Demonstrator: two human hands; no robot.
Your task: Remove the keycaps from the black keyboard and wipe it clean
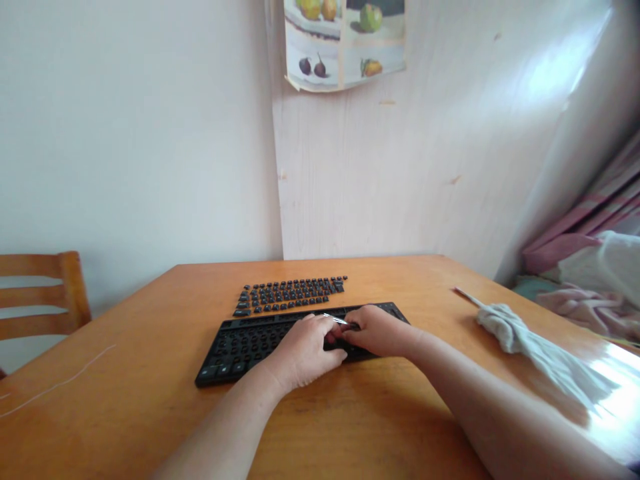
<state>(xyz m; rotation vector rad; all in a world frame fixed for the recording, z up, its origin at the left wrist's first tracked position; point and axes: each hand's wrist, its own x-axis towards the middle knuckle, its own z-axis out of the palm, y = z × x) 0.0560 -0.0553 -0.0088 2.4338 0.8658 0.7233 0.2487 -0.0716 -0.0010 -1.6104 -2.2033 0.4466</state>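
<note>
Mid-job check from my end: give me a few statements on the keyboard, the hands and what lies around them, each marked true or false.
1. Both the left hand and the right hand are at the keyboard. True.
2. The loose keycaps lie in a heap. False: they are laid out in rows beyond the keyboard.
3. A thin, shiny tool shows between the hands. True.
4. The pale cloth lies left of the keyboard. False: it lies to the right.
5. The wooden chair is on the left. True.
</note>
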